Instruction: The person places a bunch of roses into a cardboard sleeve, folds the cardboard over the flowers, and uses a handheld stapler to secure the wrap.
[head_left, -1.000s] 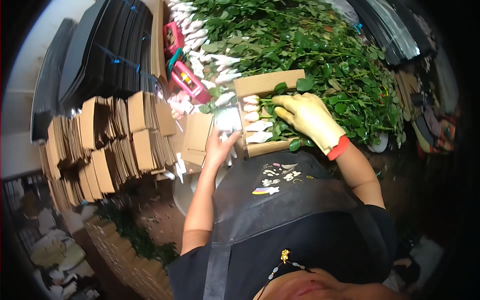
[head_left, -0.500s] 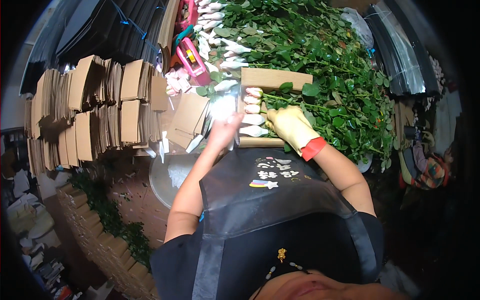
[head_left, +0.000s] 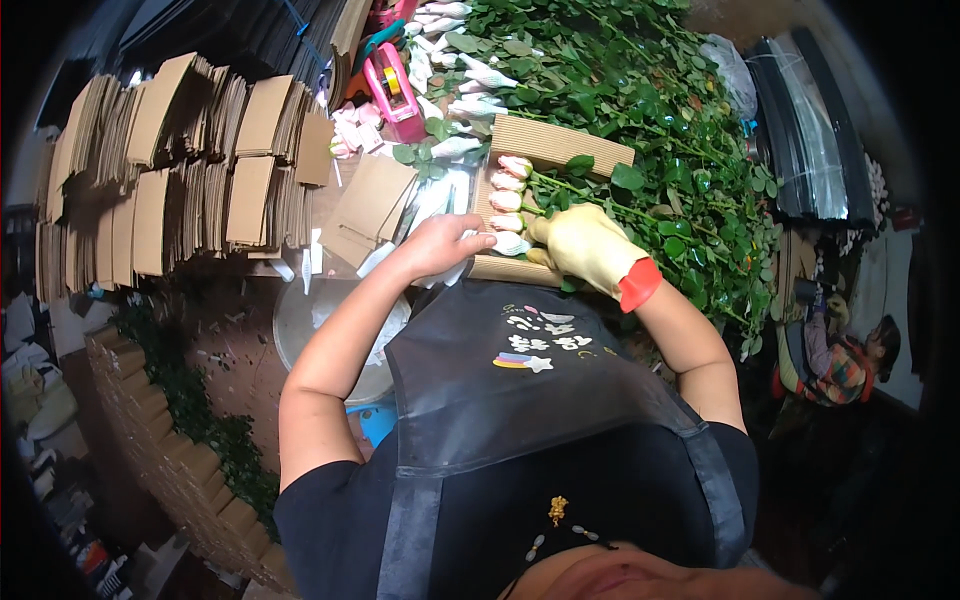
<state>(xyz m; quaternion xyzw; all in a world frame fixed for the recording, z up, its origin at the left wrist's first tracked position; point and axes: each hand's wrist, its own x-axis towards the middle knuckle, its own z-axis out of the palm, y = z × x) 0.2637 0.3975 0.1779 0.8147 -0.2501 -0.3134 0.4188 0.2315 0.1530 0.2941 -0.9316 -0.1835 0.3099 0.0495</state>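
Several pale pink roses (head_left: 506, 201) lie in a row on corrugated cardboard (head_left: 565, 145), their leafy stems pointing right. At the near end of the row is a rosebud in a white net sleeve (head_left: 512, 243). My bare left hand (head_left: 442, 246) reaches in from the left, thumb and fingers closed at the tip of that sleeve. My right hand (head_left: 590, 245), in a pale yellow glove with a red cuff, is closed on the stem just right of the same bud; its fingertips are partly hidden.
Green rose stems (head_left: 670, 120) cover the table's far right, with white-sleeved buds (head_left: 480, 105) along their left. A pink tape dispenser (head_left: 393, 92) stands beyond flat cardboard pieces (head_left: 365, 205). Stacked cardboard (head_left: 160, 220) lies left. A round basin (head_left: 335, 335) sits below. Another person (head_left: 845, 365) is at far right.
One more rose in the row is bare of its white sleeve. My left hand, blurred before, now rests at the remaining sleeved bud. The whole view has shifted slightly.
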